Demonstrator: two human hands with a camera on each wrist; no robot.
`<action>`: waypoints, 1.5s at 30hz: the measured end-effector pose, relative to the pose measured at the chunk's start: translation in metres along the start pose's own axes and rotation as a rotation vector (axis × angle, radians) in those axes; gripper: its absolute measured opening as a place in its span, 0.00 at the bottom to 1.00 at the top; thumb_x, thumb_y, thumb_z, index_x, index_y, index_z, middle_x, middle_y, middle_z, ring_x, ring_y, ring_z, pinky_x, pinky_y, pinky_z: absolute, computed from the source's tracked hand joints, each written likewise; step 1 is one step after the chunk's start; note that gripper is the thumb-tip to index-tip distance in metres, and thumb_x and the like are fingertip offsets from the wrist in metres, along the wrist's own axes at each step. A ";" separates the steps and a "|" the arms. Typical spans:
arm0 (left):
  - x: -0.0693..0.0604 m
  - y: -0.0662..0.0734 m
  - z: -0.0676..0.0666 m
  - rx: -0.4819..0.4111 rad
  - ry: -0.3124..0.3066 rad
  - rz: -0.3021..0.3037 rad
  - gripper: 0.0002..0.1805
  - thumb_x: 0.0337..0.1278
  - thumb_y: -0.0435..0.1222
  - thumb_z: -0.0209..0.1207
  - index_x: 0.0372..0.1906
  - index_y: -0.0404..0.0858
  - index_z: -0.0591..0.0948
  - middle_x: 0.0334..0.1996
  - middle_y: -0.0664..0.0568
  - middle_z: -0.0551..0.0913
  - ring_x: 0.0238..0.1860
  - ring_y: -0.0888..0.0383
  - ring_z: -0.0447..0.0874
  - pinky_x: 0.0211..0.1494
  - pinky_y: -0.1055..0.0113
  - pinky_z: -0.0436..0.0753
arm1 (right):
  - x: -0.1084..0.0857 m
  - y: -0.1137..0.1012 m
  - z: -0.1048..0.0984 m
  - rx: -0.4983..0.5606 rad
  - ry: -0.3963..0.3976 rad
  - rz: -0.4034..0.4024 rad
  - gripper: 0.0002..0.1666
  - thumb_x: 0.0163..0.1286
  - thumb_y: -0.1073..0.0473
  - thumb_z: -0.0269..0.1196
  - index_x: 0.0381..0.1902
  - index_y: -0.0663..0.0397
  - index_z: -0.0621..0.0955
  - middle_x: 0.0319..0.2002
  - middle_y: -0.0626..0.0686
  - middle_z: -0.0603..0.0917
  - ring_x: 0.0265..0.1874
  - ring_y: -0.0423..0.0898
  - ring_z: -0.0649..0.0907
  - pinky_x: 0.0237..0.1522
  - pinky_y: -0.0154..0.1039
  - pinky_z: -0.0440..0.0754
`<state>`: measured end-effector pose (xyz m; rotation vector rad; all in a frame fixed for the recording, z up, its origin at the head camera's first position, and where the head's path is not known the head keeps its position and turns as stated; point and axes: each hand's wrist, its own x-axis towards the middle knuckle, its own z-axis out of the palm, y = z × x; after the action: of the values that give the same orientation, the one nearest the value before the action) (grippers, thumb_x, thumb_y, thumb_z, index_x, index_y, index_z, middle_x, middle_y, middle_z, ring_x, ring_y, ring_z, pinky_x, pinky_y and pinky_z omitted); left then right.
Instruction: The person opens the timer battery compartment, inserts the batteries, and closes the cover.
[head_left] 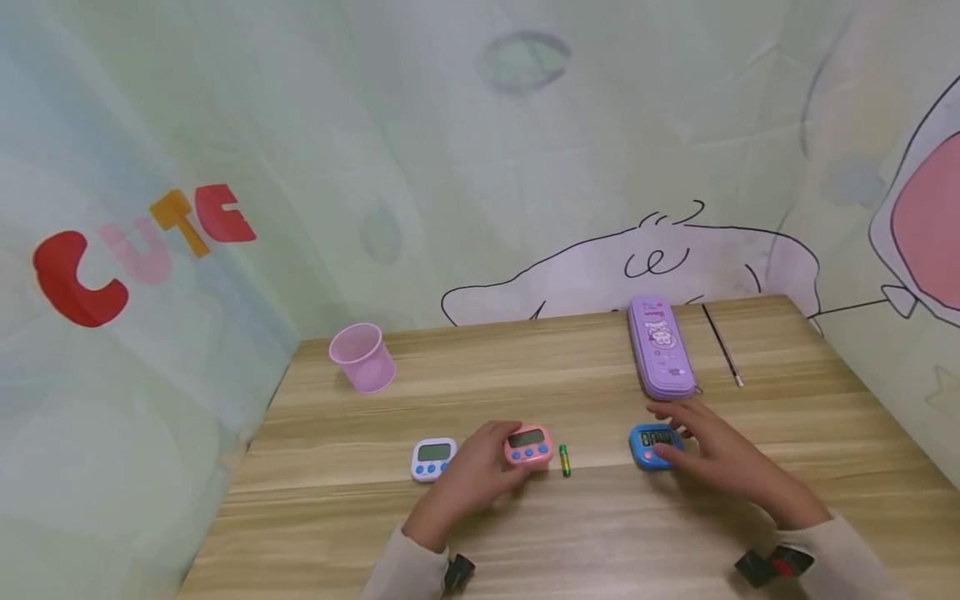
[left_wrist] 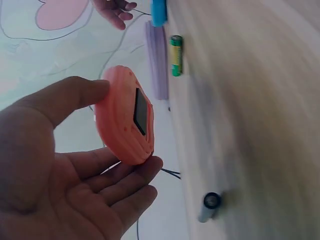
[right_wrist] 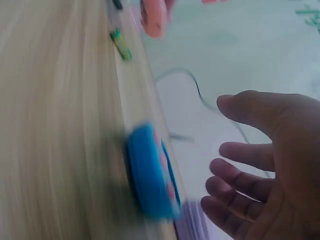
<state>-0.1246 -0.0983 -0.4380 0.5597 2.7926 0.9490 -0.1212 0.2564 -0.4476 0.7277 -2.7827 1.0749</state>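
Observation:
My left hand (head_left: 480,471) holds a pink digital timer (head_left: 528,446) between thumb and fingers; the left wrist view shows it raised off the table. A green and yellow battery (head_left: 566,460) lies just right of it. Beside the left hand sits a white timer (head_left: 432,459) with blue buttons, partly covered by the hand. My right hand (head_left: 720,454) hovers over a blue timer (head_left: 651,447), fingers spread; in the right wrist view a gap separates the hand from this timer (right_wrist: 150,172). A small dark-ended cylinder (left_wrist: 211,202) also shows in the left wrist view, its kind unclear.
A pink cup (head_left: 363,358) stands at the back left of the wooden table (head_left: 480,367). Toward the back right lie a purple pencil case (head_left: 662,346) and a black pencil (head_left: 722,344). A printed cloth (head_left: 360,167) hangs behind the table.

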 end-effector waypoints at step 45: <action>-0.026 0.003 0.004 -0.479 -0.285 0.036 0.15 0.67 0.46 0.58 0.51 0.43 0.82 0.42 0.59 0.84 0.44 0.63 0.81 0.51 0.67 0.80 | 0.008 -0.074 0.089 0.417 -0.191 0.023 0.11 0.72 0.49 0.60 0.45 0.47 0.81 0.35 0.41 0.82 0.33 0.36 0.79 0.36 0.33 0.81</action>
<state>-0.0985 -0.1044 -0.4388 0.6124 2.2060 1.3655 -0.0860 0.1476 -0.4665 0.8788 -2.7476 1.7035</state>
